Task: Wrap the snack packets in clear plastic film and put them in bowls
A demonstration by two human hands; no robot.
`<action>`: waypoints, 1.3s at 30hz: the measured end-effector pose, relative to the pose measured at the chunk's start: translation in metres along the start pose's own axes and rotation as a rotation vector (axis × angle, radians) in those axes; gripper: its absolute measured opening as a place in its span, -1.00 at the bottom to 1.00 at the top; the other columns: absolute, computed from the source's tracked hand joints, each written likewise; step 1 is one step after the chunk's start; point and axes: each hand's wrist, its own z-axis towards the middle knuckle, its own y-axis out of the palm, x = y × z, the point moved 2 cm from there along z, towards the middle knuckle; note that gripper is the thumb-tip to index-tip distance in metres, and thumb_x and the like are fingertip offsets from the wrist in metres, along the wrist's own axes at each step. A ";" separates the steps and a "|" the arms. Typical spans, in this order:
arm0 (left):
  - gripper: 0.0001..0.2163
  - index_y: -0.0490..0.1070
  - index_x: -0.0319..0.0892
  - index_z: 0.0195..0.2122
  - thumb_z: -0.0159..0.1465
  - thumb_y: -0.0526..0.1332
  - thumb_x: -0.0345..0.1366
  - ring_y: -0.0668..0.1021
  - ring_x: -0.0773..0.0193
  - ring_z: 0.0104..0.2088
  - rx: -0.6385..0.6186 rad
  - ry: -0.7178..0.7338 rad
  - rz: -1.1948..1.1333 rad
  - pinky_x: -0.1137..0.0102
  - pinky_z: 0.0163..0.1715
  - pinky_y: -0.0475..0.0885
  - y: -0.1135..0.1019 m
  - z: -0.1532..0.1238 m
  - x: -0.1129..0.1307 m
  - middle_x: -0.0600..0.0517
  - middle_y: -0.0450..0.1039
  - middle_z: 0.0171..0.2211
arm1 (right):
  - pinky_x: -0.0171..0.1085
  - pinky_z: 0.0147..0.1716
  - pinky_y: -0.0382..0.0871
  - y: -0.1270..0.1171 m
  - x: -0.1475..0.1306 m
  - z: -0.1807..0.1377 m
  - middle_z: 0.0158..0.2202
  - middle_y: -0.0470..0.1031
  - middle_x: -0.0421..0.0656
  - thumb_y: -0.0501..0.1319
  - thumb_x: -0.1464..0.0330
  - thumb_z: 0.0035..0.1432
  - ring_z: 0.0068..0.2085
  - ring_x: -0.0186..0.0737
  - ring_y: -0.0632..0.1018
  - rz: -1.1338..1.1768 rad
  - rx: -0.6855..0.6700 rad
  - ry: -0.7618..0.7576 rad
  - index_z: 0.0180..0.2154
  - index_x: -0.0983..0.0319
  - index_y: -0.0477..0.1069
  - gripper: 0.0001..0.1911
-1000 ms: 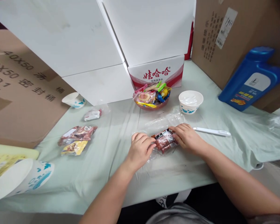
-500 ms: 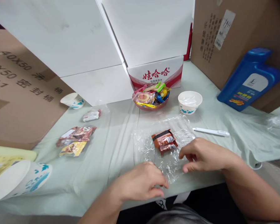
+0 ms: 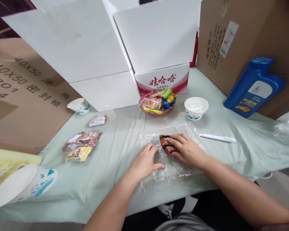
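A clear plastic bag (image 3: 175, 166) lies flat on the pale green tablecloth (image 3: 115, 150) in front of me, with brown and red wrapped snacks (image 3: 165, 144) inside it. My right hand (image 3: 186, 150) lies flat on top of the snacks, fingers stretched out and pressing down. Just left of the snacks, my left hand (image 3: 145, 162) rests on the bag's left edge with its fingers curled and the thumb pointing right.
A bowl of mixed sweets (image 3: 157, 103) and a white paper bowl (image 3: 196, 108) stand behind the bag. A white pen-like stick (image 3: 218, 138) lies to the right, a blue jug (image 3: 254, 86) beyond. Filled snack bags (image 3: 80, 144) lie at left, paper cups (image 3: 21, 186) nearer. Cardboard boxes (image 3: 231, 41) stand behind.
Both hands had pulled back toward the table's front edge; they have now moved forward again, the right one onto the snacks and the left one onto the bag beside them.
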 end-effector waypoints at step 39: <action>-0.53 0.41 -0.13 -0.14 -0.02 0.48 -0.10 0.48 0.09 -0.12 -0.243 -0.036 -0.025 0.30 -0.18 0.40 -0.014 -0.005 -0.007 -0.02 0.37 -0.11 | -0.04 0.10 0.27 -0.042 0.067 0.197 -0.02 0.46 0.05 0.03 0.34 0.28 0.05 0.00 0.41 -0.151 0.299 0.168 -0.10 0.28 0.47 -0.70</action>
